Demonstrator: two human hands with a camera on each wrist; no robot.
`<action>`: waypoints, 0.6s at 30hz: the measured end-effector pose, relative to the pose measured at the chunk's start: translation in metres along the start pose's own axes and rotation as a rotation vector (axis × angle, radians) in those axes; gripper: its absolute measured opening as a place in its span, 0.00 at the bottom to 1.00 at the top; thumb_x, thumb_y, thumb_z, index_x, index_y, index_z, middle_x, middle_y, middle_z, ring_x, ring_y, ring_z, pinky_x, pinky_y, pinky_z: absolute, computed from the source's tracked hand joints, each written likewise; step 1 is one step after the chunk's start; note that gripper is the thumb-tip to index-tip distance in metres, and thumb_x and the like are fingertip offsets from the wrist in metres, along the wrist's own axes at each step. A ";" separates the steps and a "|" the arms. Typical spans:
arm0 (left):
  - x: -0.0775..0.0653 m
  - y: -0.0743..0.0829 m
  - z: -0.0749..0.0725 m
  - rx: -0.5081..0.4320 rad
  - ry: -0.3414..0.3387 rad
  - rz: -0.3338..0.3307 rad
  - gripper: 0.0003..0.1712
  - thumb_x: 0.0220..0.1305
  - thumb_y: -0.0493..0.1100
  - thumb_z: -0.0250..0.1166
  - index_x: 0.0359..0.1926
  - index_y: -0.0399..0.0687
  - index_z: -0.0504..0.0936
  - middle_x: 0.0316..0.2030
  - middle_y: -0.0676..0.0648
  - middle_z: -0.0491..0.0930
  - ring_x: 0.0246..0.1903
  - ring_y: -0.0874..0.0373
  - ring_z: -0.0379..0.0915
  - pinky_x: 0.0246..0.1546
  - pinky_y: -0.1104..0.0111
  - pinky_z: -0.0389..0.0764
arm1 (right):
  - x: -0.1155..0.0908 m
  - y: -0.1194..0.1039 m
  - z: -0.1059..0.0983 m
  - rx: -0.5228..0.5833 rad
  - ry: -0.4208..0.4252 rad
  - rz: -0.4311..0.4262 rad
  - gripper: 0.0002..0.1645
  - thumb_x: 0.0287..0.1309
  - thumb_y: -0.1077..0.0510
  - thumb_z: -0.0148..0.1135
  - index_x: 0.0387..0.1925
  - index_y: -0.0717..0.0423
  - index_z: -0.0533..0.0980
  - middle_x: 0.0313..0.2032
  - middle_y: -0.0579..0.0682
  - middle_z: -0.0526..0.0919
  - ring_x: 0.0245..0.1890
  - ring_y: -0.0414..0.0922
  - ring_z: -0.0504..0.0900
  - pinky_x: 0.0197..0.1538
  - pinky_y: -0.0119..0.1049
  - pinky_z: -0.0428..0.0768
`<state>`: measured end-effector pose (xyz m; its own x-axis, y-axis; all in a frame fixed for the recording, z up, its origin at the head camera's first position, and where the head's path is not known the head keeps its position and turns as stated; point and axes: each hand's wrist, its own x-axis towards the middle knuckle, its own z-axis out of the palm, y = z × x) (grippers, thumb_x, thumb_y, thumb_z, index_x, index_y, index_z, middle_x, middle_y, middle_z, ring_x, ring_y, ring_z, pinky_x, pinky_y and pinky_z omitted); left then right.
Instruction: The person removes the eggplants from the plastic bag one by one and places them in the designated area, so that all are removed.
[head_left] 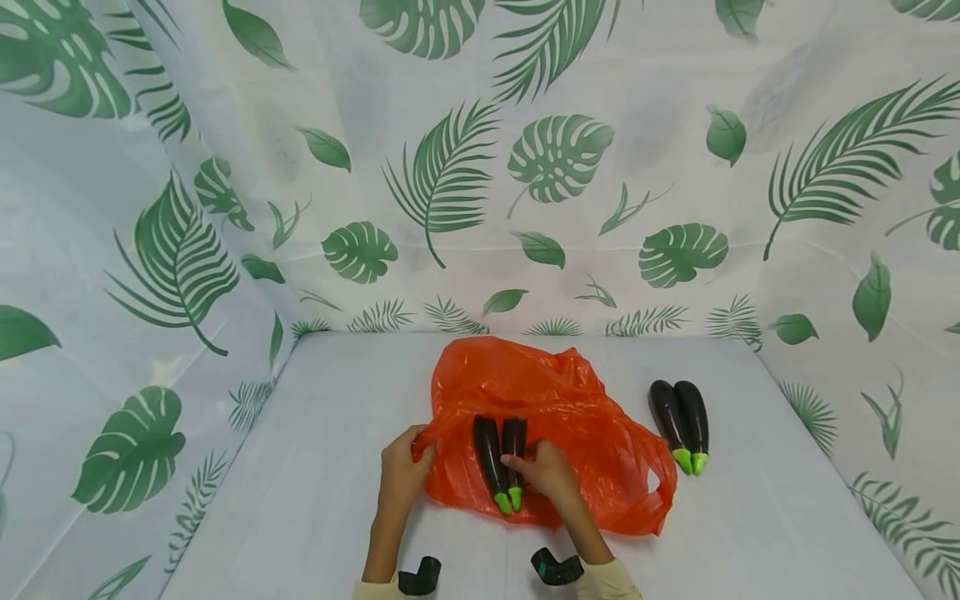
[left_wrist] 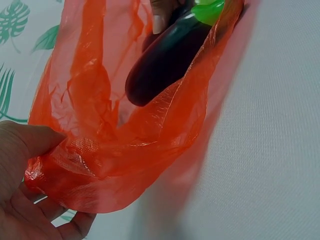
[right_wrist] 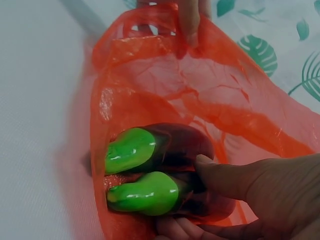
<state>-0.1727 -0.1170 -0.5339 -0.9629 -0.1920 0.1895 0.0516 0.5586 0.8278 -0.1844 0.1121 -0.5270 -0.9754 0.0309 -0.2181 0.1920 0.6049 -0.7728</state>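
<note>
An orange-red plastic bag [head_left: 517, 367] lies spread on the table. The left hand [head_left: 405, 467] grips the bag's left edge between thumb and fingers; in the left wrist view that edge is lifted off the surface. Two dark toy-like eggplants with bright green caps lie side by side at the bag's mouth, caps toward the person, their far ends covered by orange film. The right hand [head_left: 552, 473] holds the right eggplant [head_left: 515, 457], thumb on top and fingers beneath in the right wrist view. The left eggplant [head_left: 488, 454] lies against it.
Two more eggplants [head_left: 679, 425] lie together on the white table [head_left: 322, 467], right of the bag. One bag handle [head_left: 658, 492] spreads toward them. A leaf-printed curtain [head_left: 465, 283] surrounds the table at the back and sides.
</note>
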 end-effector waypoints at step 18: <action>-0.002 0.001 0.000 -0.018 -0.013 0.005 0.15 0.63 0.35 0.63 0.51 0.41 0.82 0.44 0.43 0.85 0.41 0.54 0.80 0.47 0.60 0.85 | 0.001 0.010 -0.003 0.151 -0.043 0.003 0.26 0.54 0.51 0.71 0.43 0.68 0.73 0.22 0.52 0.76 0.23 0.45 0.78 0.29 0.38 0.84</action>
<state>-0.1707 -0.1162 -0.5330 -0.9660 -0.1787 0.1868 0.0610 0.5448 0.8363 -0.1836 0.1204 -0.5335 -0.9700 -0.0038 -0.2432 0.2118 0.4786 -0.8521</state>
